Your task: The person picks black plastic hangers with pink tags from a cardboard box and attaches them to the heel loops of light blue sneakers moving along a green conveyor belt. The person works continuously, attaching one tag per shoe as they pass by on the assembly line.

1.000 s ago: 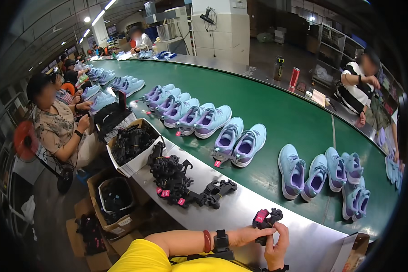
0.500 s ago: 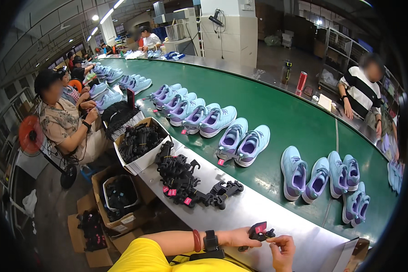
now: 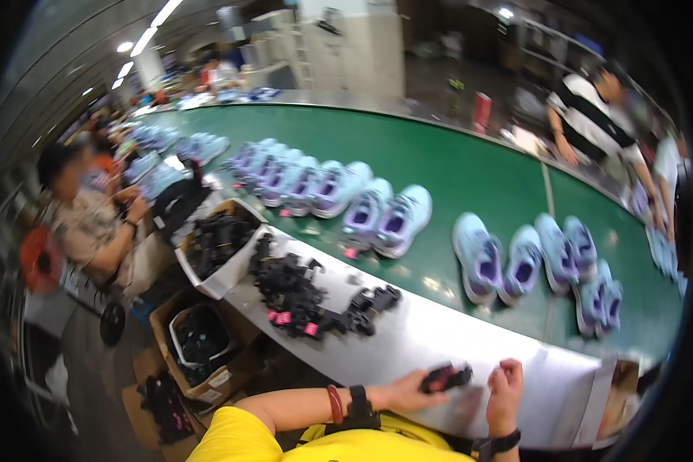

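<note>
Near the front edge of the metal table, my left hand [image 3: 408, 393] is closed around a small bundle of black plastic shoe hangers [image 3: 445, 378] with a dark pinkish patch on it. My right hand [image 3: 505, 396] is raised just to the right of the bundle, apart from it, fingers curled and pressed together; blur hides whether anything small is in them. Left of my hands on the table lies a heap of black shoe hangers [image 3: 285, 285] with several pink tags. Beyond the table, light blue and purple sneakers [image 3: 399, 223] stand in pairs on the green conveyor belt [image 3: 316, 127].
A white box [image 3: 222, 286] full of black hangers stands left of the heap. Cardboard boxes [image 3: 162, 312] with black parts sit below on the floor. An open carton [image 3: 597, 404] is at my right. Co-workers sit along the left, and a person [image 3: 597, 115] stands across the belt.
My right hand has moved up and right, away from the hangers in my left hand. The bundle has risen slightly. The whole view has shifted, and the picture is more blurred.
</note>
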`<state>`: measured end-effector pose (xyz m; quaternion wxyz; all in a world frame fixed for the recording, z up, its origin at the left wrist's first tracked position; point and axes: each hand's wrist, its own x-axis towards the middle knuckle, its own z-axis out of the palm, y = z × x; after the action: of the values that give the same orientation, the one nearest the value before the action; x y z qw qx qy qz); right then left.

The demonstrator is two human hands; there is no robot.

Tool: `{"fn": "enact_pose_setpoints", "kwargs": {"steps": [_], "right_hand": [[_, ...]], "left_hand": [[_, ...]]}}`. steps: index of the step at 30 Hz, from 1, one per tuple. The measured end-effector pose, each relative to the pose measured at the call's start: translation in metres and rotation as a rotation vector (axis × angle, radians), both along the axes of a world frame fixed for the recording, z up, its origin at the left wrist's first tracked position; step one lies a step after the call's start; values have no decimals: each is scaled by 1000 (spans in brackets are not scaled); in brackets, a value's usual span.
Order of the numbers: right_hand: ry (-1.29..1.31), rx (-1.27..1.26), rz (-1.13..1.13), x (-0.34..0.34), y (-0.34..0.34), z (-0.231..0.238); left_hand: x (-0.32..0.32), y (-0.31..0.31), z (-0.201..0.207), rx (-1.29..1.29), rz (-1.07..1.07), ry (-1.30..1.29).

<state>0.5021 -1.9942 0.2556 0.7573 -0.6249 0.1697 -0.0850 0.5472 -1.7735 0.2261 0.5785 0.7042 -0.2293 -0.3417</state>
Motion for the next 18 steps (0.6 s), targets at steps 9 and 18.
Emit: {"fn": "enact_pose_setpoints", "kwargs": {"steps": [9, 18], "right_hand": [[255, 269, 378, -107, -69, 6], [1039, -243, 229, -196, -130, -116]], "left_hand": [[12, -16, -17, -168, 210, 147], [0, -29, -15, -162, 307, 61]]}}
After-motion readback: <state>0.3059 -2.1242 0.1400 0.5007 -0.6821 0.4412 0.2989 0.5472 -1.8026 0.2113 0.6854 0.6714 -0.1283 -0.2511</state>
